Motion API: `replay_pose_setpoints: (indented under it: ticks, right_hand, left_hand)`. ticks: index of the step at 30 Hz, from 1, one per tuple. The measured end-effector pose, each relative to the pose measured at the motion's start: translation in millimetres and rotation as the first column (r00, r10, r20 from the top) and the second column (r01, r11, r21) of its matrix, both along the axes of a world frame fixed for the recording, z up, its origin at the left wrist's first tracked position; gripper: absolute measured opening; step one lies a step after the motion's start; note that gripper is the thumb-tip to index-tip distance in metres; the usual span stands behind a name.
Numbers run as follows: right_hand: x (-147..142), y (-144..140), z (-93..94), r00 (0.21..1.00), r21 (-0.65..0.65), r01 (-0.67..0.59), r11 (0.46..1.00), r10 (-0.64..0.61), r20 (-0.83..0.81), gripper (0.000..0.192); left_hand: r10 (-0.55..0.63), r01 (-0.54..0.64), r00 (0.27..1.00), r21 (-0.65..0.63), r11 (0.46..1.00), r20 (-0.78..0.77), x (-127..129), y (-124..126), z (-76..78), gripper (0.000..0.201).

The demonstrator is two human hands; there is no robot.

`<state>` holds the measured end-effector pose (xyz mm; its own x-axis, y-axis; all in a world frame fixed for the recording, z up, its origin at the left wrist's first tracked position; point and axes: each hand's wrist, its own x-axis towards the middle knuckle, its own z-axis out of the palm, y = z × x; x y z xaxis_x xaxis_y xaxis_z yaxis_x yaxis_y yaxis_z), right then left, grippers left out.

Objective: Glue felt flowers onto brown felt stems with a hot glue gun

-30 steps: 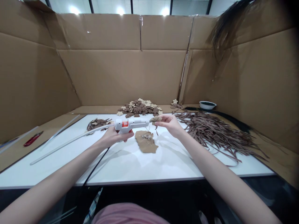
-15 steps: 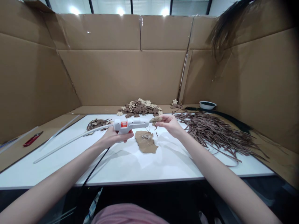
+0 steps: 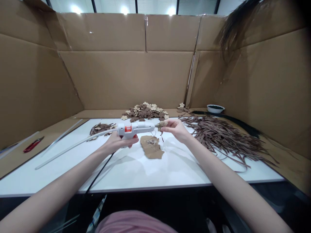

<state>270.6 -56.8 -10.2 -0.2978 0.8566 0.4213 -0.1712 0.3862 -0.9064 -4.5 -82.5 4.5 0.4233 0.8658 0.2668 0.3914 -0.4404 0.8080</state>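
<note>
Above the white table [image 3: 170, 168], no legible writing; left hand [image 3: 116, 140] grips glue gun [image 3: 134, 128], nozzle meeting the flower piece [image 3: 162, 123] pinched by right hand [image 3: 176, 128].

Lying on the desk [image 3: 170, 171]: cut-out pile [image 3: 145, 112] at the back, strips [image 3: 223, 136] to the right, flat piece [image 3: 152, 147] in the middle below the glue gun [image 3: 134, 128], cutter [image 3: 33, 144] lying far left, bowl [image 3: 215, 108] sitting behind the strips.
</note>
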Motion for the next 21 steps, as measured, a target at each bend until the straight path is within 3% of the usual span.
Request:
replay_pose_setpoints:
  ticks: [21]
  right_hand:
    - [1.6, -3.0, 4.2, 1.000, -0.006, 0.008, 1.000, -0.008, 0.027, 0.019]
  left_hand:
    - [-0.061, 0.065, 0.995, -0.041, 0.997, 0.085, -3.6, -1.0, 2.1, 0.029]
